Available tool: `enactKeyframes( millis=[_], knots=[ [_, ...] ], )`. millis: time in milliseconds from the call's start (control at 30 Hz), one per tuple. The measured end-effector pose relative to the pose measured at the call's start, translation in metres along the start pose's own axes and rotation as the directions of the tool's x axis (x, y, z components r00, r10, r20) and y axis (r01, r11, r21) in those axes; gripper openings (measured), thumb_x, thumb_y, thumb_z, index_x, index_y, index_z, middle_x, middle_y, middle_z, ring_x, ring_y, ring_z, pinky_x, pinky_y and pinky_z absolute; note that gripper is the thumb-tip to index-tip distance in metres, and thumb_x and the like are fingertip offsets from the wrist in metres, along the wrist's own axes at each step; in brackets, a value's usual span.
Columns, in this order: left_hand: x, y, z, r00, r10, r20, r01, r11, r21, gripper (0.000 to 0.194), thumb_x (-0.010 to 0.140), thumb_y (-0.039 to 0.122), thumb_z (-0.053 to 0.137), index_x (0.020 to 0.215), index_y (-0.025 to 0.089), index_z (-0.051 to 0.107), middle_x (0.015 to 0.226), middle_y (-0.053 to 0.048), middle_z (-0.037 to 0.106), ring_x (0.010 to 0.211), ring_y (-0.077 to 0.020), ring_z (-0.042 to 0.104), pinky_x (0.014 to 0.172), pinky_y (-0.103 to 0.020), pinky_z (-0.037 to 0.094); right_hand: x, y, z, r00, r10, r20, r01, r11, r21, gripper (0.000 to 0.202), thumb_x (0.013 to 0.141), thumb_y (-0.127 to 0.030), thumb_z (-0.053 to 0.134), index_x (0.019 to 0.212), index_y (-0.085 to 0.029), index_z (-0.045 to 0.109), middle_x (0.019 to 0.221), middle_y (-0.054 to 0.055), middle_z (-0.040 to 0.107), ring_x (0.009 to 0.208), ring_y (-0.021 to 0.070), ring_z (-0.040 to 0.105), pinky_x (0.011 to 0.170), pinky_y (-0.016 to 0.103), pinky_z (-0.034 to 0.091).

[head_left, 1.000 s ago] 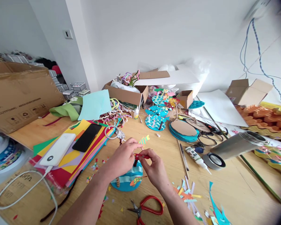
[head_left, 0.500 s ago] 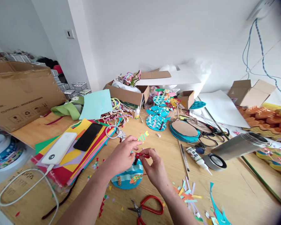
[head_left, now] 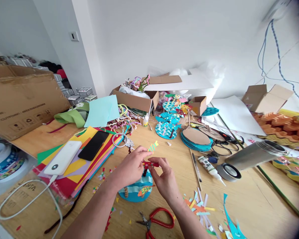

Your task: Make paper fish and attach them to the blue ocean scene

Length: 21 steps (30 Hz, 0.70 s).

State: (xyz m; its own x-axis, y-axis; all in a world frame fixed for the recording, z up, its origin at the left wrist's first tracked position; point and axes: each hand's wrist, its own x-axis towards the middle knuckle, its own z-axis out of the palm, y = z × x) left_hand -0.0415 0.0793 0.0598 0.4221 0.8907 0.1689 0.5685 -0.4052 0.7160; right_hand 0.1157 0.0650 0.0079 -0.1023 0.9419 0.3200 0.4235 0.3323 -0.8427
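**A:** Looking closest first, we've got red scissors (head_left: 156,221), then our left hand (head_left: 131,167) and right hand (head_left: 165,182) pinching a red paper fish (head_left: 150,164) above the blue wave disc (head_left: 135,191).

**B:** Yep, and farther back we can't read the big cardboard box (head_left: 22,99) print.

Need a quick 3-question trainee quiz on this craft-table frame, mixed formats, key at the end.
1. True or false: both hands pinch the small red paper fish above the blue wave craft.
2. What lies nearest the front table edge, below the right hand? A) red scissors B) glue bottle C) metal flask
3. Fill in: the black phone and white power bank rest on a stack of coloured ____.

Key: 1 true, the left hand pinches it too. 2 A, the red scissors. 3 paper sheets.
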Motion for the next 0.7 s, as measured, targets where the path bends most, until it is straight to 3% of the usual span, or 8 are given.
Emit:
enactKeyframes(
  millis=[100, 233, 433, 700],
  knots=[
    [0.0, -0.001, 0.001, 1.0, 0.004, -0.01, -0.004, 1.0, -0.006, 0.067, 0.069, -0.007, 0.036, 0.126, 0.024, 0.054, 0.118, -0.004, 0.055, 0.104, -0.0159, 0.055, 0.091, -0.028, 0.047, 0.0, 0.001, 0.0, 1.0, -0.003, -0.008, 0.003, 1.0, -0.012, 0.029, 0.081, -0.018, 0.057, 0.109, -0.024, 0.06, 0.087, 0.004, 0.061, 0.086, 0.0212, 0.056, 0.08, 0.038, 0.044],
    [0.001, 0.0, -0.002, 0.999, 0.009, -0.052, -0.011, 0.999, -0.043, 0.07, 0.069, -0.009, 0.034, 0.126, 0.026, 0.053, 0.116, -0.004, 0.054, 0.098, -0.0137, 0.058, 0.088, -0.028, 0.049, 0.0, 0.002, 0.0, 1.0, -0.018, 0.003, 0.018, 1.0, -0.021, 0.031, 0.081, -0.019, 0.057, 0.111, -0.023, 0.058, 0.089, 0.004, 0.062, 0.087, 0.0211, 0.055, 0.081, 0.039, 0.044],
    [0.0, 0.0, -0.014, 0.974, 0.012, -0.228, -0.028, 0.997, -0.066, 0.061, 0.071, -0.006, 0.036, 0.122, 0.021, 0.056, 0.117, -0.007, 0.054, 0.106, -0.0169, 0.056, 0.093, -0.033, 0.048, 0.001, 0.001, -0.003, 1.0, -0.021, 0.013, 0.021, 1.0, 0.014, 0.029, 0.081, -0.024, 0.058, 0.111, -0.022, 0.056, 0.093, 0.006, 0.064, 0.089, 0.0212, 0.057, 0.085, 0.041, 0.044],
    [-0.008, 0.005, -0.035, 0.92, -0.01, -0.392, -0.122, 0.942, -0.311, 0.04, 0.081, 0.008, 0.046, 0.114, 0.022, 0.063, 0.116, -0.006, 0.056, 0.109, -0.0177, 0.056, 0.097, -0.033, 0.046, 0.006, 0.001, -0.014, 0.987, 0.159, 0.004, -0.155, 0.95, 0.27, 0.033, 0.084, -0.042, 0.056, 0.109, -0.019, 0.055, 0.097, 0.009, 0.064, 0.088, 0.0218, 0.062, 0.081, 0.039, 0.049]
  ],
)
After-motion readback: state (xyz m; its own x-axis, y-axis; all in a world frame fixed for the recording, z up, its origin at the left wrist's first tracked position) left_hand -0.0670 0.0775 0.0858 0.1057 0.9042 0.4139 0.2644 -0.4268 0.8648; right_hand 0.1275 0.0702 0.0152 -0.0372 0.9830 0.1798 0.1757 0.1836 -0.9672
